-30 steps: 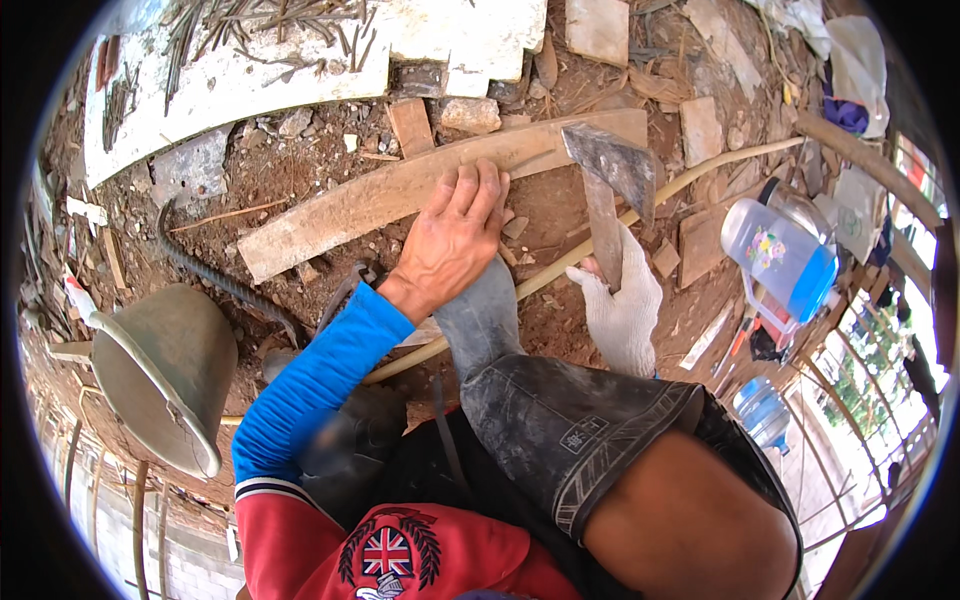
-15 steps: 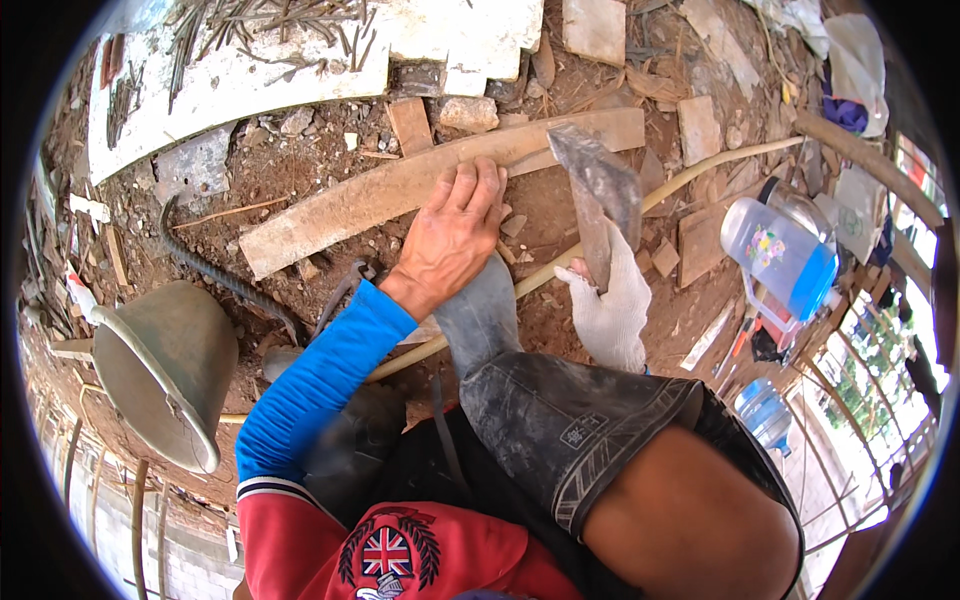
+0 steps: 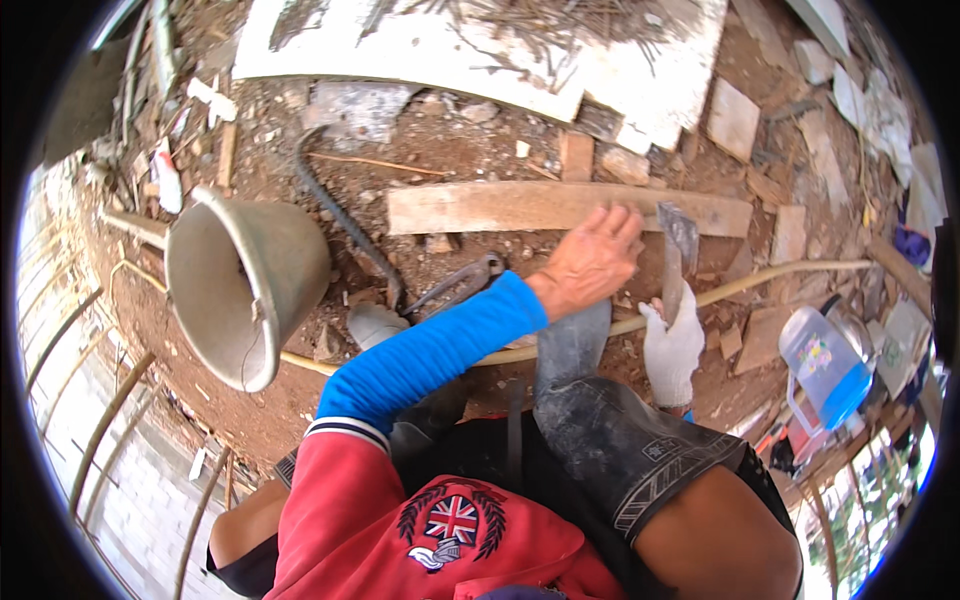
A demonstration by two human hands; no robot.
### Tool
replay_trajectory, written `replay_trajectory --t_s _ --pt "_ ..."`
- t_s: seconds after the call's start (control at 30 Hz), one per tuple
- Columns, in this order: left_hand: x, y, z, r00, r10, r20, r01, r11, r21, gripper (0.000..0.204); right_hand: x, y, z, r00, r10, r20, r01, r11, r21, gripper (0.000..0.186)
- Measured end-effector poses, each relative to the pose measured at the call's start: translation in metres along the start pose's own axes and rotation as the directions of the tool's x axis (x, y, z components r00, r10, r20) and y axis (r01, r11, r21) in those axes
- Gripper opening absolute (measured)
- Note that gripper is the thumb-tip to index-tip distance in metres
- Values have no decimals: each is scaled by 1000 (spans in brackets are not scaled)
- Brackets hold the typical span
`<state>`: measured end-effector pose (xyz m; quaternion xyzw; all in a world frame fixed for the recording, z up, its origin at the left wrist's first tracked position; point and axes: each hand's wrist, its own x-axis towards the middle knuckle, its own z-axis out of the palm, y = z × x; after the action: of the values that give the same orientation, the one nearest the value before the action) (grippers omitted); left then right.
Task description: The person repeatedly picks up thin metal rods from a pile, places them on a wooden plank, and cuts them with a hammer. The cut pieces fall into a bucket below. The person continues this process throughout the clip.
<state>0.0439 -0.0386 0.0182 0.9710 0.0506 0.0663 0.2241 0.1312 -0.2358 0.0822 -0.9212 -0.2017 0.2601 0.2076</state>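
Observation:
A long, flat wooden plank (image 3: 480,207) lies across the dirt in front of me. My left hand (image 3: 590,262) is bare, with its curled fingers over the near edge of the plank, right of its middle; the thumb is hidden. My right hand (image 3: 672,350) wears a white knitted glove and is closed around the handle of a chopping tool (image 3: 682,235). That tool has a broad grey metal head, which overlaps the plank's near edge just right of my left fingers. Whether it touches the wood I cannot tell. My grey boot (image 3: 575,335) stands between the two hands.
On the left stands a tilted bucket (image 3: 310,255). Beside it lie a bent steel bar (image 3: 350,220) and long-handled pincers (image 3: 465,280). A pale pole (image 3: 760,278) crosses the ground. Beyond the plank is a white board (image 3: 450,65) with metal scraps. A water jug (image 3: 825,365) stands right.
My view has swung, so the scene sits further right and lower. The tool's head has come down from over the plank to its near edge. My left hand stays on the plank.

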Motion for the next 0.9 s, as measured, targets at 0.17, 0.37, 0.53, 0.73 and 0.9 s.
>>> replay_trajectory --t_s 0.17,0.37,0.53,0.73,0.9 --pt "11 -1 5 972 -213 -98 196 968 -154 29 11 -15 -10 998 61 5 -61 991 123 59" --pt "-1 -8 -36 883 -458 -102 457 889 -35 21 35 -46 -13 992 120 38 -125 923 364 57" --pt "-76 -79 -210 582 -663 -471 720 689 -80 12 72 -51 -10 996 79 50 -91 940 328 57" --pt "-229 -103 -336 -24 -800 -600 1000 -10 -27 23 110 -63 -8 990 121 73 -141 894 426 47" --pt "-303 -104 -305 -126 -897 -425 987 -155 34 27 138 -51 -33 983 168 80 -186 874 449 28"
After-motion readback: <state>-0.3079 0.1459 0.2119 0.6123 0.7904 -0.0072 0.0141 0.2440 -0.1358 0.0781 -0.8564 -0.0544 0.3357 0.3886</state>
